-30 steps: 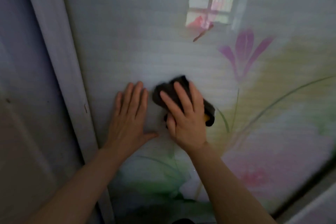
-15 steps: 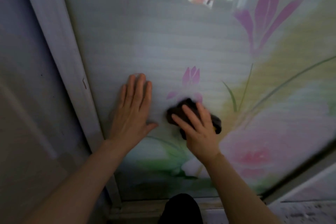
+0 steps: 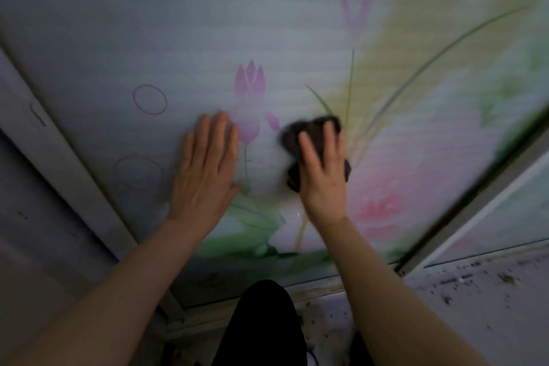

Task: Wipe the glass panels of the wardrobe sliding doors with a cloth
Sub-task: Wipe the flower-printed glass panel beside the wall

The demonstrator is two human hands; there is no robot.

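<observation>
Head view, lower part of a sliding wardrobe door. The right hand [image 3: 323, 169] presses a dark cloth [image 3: 309, 140] flat against the glass panel [image 3: 148, 24], fingers straight and spread over the wad rather than curled round it; the cloth shows above the fingertips and at both sides of the palm (its outline is blurred, which suggests a stroke in progress). The left hand [image 3: 208, 166] lies flat on the same panel just beside it, fingers straight and together, thumb out toward the right hand, holding nothing; it reads as a brace.

The governing relation: the cloth sits directly under the right palm, low on the panel and right of its middle, so the glass not under it lies mainly up and to either side, with only a short strip down to the bottom rail [image 3: 312, 282]. The panel's long axis runs up out of view. The right hand is the only one on the cloth; the left, nearer the door frame [image 3: 59, 157], would need to lift clear before a leftward sweep.

Both forearms reach forward and up, wrists bent back so the palms meet the glass squarely. A second panel [image 3: 511, 211] lies to the right beyond the dark divider [image 3: 475, 196]. A black-clad knee [image 3: 264, 321] is below, and the floor [image 3: 475, 291] carries scattered debris.
</observation>
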